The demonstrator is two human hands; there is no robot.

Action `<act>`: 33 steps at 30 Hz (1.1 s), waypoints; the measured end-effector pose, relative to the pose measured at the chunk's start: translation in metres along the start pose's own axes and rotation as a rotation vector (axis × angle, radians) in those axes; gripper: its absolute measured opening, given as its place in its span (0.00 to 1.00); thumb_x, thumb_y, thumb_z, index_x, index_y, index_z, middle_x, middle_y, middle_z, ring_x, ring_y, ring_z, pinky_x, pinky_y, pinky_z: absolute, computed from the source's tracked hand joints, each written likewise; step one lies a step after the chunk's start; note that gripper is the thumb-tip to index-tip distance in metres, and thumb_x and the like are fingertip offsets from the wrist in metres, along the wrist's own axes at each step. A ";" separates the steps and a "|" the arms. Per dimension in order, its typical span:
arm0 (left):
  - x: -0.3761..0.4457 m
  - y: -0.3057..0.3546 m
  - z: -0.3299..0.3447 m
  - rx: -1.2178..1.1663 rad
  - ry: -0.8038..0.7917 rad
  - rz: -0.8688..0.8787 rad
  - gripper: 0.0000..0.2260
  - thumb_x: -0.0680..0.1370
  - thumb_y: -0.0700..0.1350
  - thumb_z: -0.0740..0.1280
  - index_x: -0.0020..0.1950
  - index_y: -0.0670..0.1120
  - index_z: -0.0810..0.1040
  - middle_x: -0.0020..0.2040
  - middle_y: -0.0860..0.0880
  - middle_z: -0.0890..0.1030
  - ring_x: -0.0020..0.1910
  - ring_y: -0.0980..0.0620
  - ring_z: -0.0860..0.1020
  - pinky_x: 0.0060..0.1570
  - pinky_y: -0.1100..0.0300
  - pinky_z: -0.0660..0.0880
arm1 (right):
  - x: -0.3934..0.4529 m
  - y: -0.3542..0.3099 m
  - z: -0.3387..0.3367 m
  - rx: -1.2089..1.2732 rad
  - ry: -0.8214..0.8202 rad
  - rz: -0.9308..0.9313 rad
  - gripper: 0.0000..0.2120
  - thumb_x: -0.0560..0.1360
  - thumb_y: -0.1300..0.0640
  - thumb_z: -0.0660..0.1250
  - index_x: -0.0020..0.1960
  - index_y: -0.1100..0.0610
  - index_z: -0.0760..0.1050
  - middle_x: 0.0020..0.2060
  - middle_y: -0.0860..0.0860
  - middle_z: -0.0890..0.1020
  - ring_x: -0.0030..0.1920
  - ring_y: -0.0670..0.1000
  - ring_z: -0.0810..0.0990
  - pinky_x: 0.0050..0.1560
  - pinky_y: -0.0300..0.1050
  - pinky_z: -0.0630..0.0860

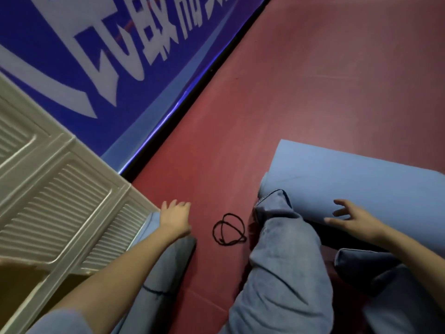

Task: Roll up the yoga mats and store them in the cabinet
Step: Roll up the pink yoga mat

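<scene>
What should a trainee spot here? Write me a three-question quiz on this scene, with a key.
1. True or false: the black looped cord lies on the red floor between the left hand and the right hand.
2. Which hand rests on the partly rolled light-blue foam mat? A left, B right.
3. Fill in: the white louvred cabinet doors stand on the person's ____ side.
Key: 1 true; 2 B; 3 left.

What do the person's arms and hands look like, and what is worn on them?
Both forearms are bare, and the left hand and right hand wear no gloves. I see no watch, ring or bracelet. A light blue short sleeve shows at the left upper arm; the right upper arm is out of frame.
</scene>
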State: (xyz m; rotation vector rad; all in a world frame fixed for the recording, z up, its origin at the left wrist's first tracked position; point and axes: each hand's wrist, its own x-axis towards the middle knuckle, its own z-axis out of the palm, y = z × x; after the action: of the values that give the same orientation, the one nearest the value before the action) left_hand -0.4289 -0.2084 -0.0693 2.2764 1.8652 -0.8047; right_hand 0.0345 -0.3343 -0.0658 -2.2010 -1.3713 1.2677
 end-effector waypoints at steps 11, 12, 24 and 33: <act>0.047 0.274 -0.122 -0.427 -0.033 0.442 0.22 0.76 0.57 0.70 0.66 0.48 0.79 0.66 0.46 0.81 0.64 0.44 0.78 0.59 0.54 0.75 | 0.048 0.093 -0.032 -0.090 -0.103 0.375 0.20 0.75 0.41 0.72 0.53 0.58 0.79 0.52 0.57 0.81 0.45 0.54 0.79 0.56 0.53 0.78; 0.049 0.294 -0.119 -0.394 -0.065 0.464 0.22 0.76 0.57 0.69 0.66 0.47 0.79 0.66 0.45 0.81 0.64 0.43 0.78 0.60 0.53 0.75 | 0.052 0.102 -0.036 -0.038 -0.110 0.446 0.22 0.74 0.39 0.70 0.51 0.59 0.79 0.49 0.57 0.80 0.41 0.55 0.79 0.50 0.56 0.80; 0.126 0.409 -0.067 -1.293 -0.825 -0.195 0.37 0.78 0.60 0.70 0.80 0.41 0.63 0.78 0.38 0.66 0.74 0.37 0.69 0.68 0.47 0.69 | 0.126 0.120 -0.039 1.254 0.258 0.731 0.13 0.75 0.49 0.68 0.48 0.59 0.74 0.41 0.56 0.78 0.36 0.53 0.74 0.34 0.45 0.71; 0.169 0.461 -0.126 -1.462 0.207 0.422 0.19 0.75 0.49 0.72 0.65 0.46 0.78 0.60 0.51 0.83 0.60 0.55 0.80 0.64 0.59 0.75 | 0.154 0.025 -0.168 1.026 0.702 -0.160 0.10 0.76 0.61 0.65 0.49 0.52 0.83 0.52 0.47 0.85 0.52 0.43 0.80 0.54 0.42 0.75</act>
State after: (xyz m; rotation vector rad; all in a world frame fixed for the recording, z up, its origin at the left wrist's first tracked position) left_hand 0.0635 -0.1245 -0.1543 1.5536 1.1406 0.7027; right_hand 0.2078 -0.1834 -0.0648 -1.4960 -0.4255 0.7287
